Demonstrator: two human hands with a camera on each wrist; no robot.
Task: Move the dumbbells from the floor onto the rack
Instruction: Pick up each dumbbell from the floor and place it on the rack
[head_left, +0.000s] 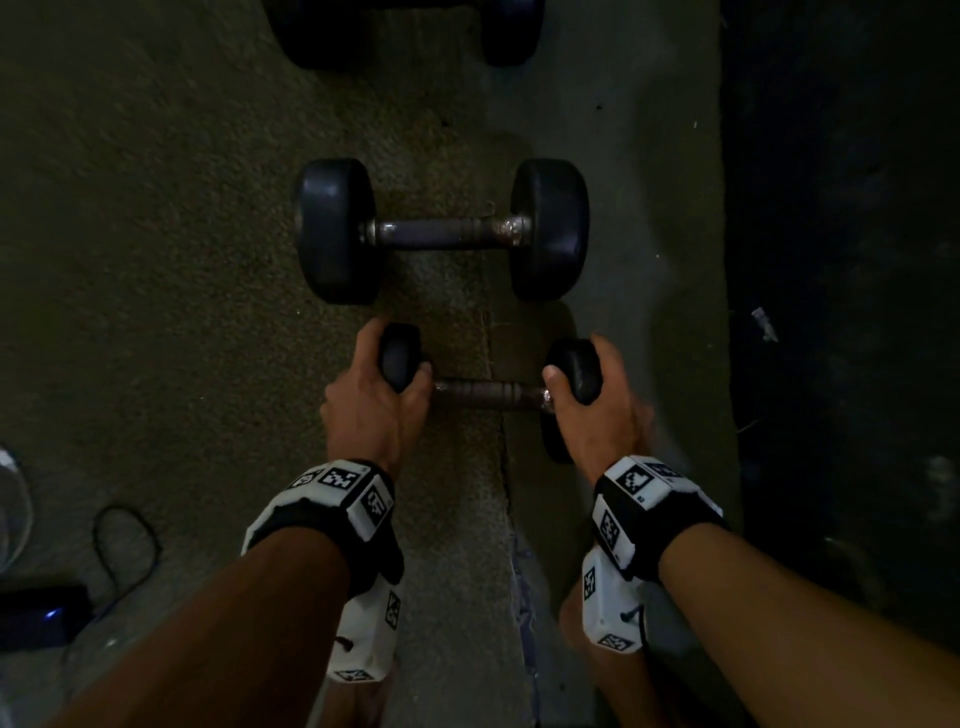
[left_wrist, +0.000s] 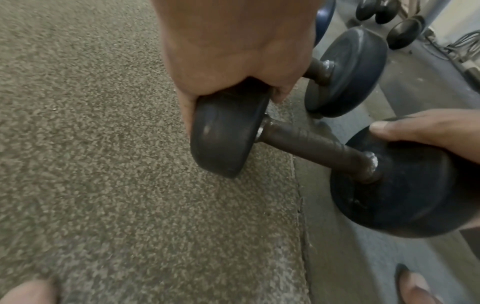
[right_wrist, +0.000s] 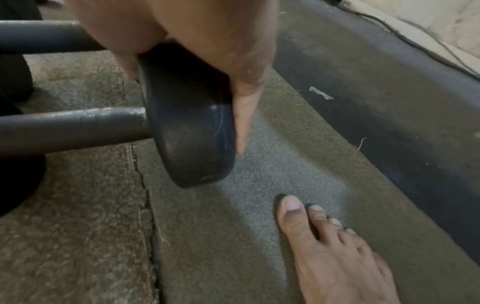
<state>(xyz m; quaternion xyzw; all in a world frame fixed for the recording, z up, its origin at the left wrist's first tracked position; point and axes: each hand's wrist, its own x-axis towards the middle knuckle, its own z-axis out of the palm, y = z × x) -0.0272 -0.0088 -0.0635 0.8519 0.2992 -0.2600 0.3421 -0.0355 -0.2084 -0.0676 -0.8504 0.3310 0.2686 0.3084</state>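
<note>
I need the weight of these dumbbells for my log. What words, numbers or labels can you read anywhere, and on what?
None can be read.
Near dumbbell and far dumbbell: no visible markings.
Wrist bands: only black-and-white square code patterns, no letters or digits.

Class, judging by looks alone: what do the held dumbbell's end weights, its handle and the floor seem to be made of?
End weights: probably rubber-coated; matte black, rounded edges, dull sheen.
Handle: metal, likely steel; dark, worn, with glints at the collars.
Floor: looks like speckled carpet or rubber matting; grainy, with a seam.
</note>
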